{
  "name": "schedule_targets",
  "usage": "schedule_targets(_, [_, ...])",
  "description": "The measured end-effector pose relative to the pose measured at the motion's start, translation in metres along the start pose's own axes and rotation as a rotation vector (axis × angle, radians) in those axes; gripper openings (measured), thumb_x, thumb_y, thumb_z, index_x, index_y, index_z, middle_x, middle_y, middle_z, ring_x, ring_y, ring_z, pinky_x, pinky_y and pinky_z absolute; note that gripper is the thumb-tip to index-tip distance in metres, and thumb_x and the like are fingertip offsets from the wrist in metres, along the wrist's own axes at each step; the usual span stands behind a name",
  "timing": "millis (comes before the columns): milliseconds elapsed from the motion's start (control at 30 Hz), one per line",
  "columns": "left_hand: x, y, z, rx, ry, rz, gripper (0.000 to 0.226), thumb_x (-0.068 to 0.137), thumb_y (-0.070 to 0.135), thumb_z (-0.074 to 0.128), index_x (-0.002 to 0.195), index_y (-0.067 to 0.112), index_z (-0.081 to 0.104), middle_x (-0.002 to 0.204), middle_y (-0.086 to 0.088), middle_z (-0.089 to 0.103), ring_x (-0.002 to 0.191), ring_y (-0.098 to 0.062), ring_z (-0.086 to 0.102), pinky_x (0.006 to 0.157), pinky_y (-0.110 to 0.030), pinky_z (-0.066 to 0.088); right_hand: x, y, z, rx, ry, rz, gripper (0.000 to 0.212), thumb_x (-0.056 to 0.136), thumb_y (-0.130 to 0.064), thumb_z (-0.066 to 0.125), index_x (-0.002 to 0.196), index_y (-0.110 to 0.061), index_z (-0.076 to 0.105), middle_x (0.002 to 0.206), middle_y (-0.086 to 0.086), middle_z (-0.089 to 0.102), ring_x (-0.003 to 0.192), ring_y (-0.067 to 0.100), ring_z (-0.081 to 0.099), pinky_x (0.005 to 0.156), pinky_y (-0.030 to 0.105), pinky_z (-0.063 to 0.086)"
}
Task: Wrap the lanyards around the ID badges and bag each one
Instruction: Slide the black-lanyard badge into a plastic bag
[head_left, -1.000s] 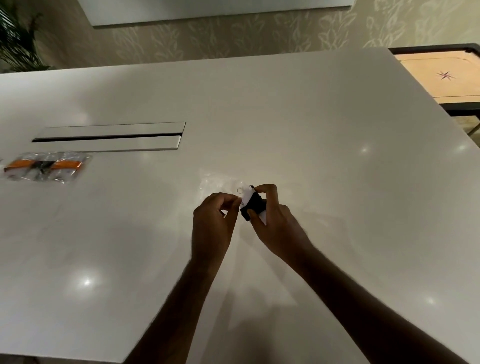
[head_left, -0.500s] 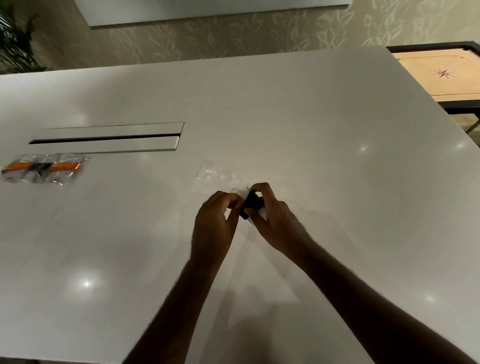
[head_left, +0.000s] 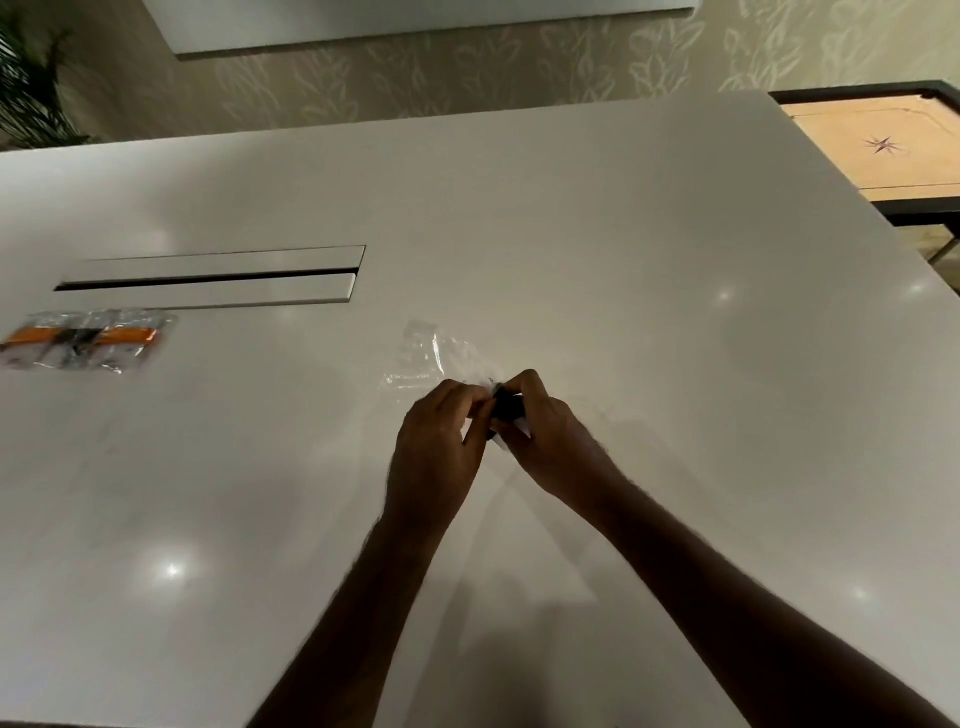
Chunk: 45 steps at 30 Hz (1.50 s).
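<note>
A small ID badge wrapped in a black lanyard (head_left: 506, 408) sits between both hands over the middle of the white table (head_left: 623, 260). My right hand (head_left: 545, 441) grips it from the right, with a white corner of the badge showing under the fingers. My left hand (head_left: 441, 441) pinches its left side. A clear plastic bag (head_left: 434, 353) lies flat on the table just beyond my hands. Most of the badge is hidden by my fingers.
At the far left lie clear bags holding badges with orange lanyards (head_left: 83, 343). A long cable slot with a flap (head_left: 208, 278) is set into the table behind them. A wooden carrom board (head_left: 878, 150) stands past the table's right edge.
Both hands have drawn closer together around the wrapped badge, and it has shifted slightly away from me toward the clear bag. The bagged badges at left have not moved.
</note>
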<state>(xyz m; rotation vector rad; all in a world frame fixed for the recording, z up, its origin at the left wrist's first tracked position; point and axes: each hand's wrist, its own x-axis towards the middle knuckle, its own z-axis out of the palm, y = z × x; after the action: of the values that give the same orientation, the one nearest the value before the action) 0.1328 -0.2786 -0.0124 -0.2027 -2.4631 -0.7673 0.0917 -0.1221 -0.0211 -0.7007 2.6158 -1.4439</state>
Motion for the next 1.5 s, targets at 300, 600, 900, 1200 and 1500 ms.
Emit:
schedule_targets(300, [-0.009, -0.003, 0.004, 0.036, -0.048, -0.024, 0.011, 0.099, 0.020, 0.070, 0.101, 0.009, 0.071, 0.093, -0.001, 0.069, 0.082, -0.020, 0.064, 0.074, -0.033, 0.054, 0.006, 0.003, -0.009, 0.107, 0.080, 0.143, 0.037, 0.097, -0.036, 0.073, 0.104, -0.018, 0.042, 0.077, -0.005, 0.066, 0.066, 0.002, 0.062, 0.050, 0.016, 0.043])
schedule_targets(600, [0.005, -0.008, -0.008, 0.200, -0.018, 0.152, 0.017, 0.095, 0.015, 0.072, 0.112, 0.011, 0.074, 0.124, -0.006, 0.066, 0.116, -0.027, 0.057, 0.095, -0.037, 0.047, 0.008, 0.004, -0.016, 0.087, 0.050, 0.094, 0.029, 0.094, -0.030, 0.075, 0.097, -0.031, 0.046, 0.074, -0.013, 0.069, 0.058, 0.004, 0.058, 0.051, 0.013, 0.039])
schedule_targets(900, [0.044, -0.029, -0.033, 0.340, -0.194, 0.356, 0.037, 0.087, 0.040, 0.079, 0.118, 0.026, 0.064, 0.136, 0.011, 0.063, 0.140, -0.014, 0.049, 0.120, -0.045, 0.022, 0.007, -0.002, -0.025, 0.002, -0.117, 0.016, 0.018, 0.098, -0.030, 0.069, 0.104, -0.033, 0.052, 0.087, -0.018, 0.078, 0.074, 0.005, 0.067, 0.061, 0.015, 0.047])
schedule_targets(1200, [0.061, -0.041, -0.045, -0.115, -0.668, -0.020, 0.028, 0.085, 0.038, 0.084, 0.107, 0.039, 0.068, 0.097, 0.023, 0.073, 0.095, 0.007, 0.067, 0.083, -0.019, 0.053, 0.008, 0.002, -0.023, -0.104, -0.155, -0.042, 0.022, 0.096, -0.030, 0.072, 0.105, -0.033, 0.051, 0.072, -0.013, 0.066, 0.069, 0.006, 0.057, 0.059, 0.014, 0.042])
schedule_targets(1500, [0.064, -0.039, -0.048, -0.182, -0.759, -0.109, 0.036, 0.080, 0.021, 0.091, 0.111, 0.028, 0.075, 0.099, 0.018, 0.078, 0.094, 0.010, 0.069, 0.084, -0.011, 0.052, 0.006, 0.003, -0.029, -0.240, -0.180, -0.121, 0.018, 0.100, -0.030, 0.066, 0.111, -0.032, 0.053, 0.086, -0.003, 0.072, 0.068, 0.014, 0.054, 0.056, 0.021, 0.040])
